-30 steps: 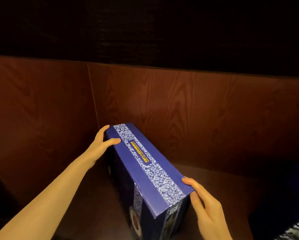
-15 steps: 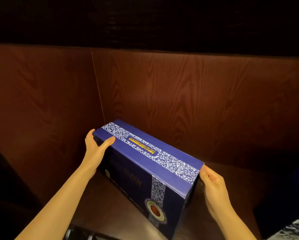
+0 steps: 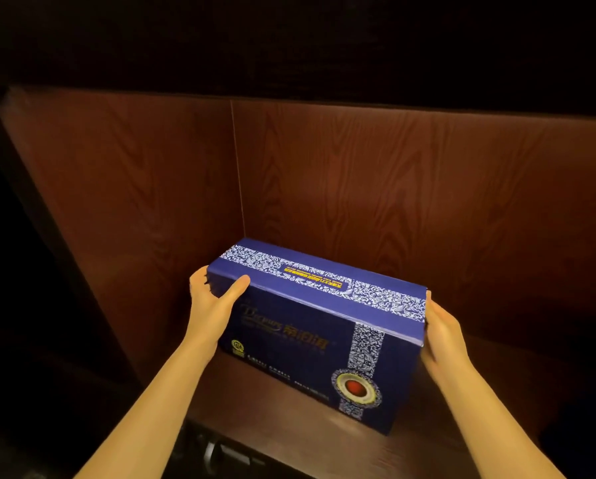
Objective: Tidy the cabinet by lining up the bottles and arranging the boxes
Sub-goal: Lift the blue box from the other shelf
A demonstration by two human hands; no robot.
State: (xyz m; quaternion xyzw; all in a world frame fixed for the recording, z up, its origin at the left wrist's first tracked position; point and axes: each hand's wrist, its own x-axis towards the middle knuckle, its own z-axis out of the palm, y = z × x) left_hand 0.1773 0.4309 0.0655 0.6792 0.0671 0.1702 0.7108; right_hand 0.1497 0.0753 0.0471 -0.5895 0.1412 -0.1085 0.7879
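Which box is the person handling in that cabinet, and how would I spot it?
Look into the reddish wood-grain cabinet, down to its dark shelf near the back left corner. There stands a long blue box, with the left hand and right hand at its ends. A white floral band runs across its top and down the front to a round red-centred emblem.

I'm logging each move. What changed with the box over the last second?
The blue box swung round: its long axis pointed into the corner, now its printed long side faces the person. The right hand slid from the top's near corner to the right end. The left hand kept its grip on the left end; the box stayed in the cabinet's left corner.
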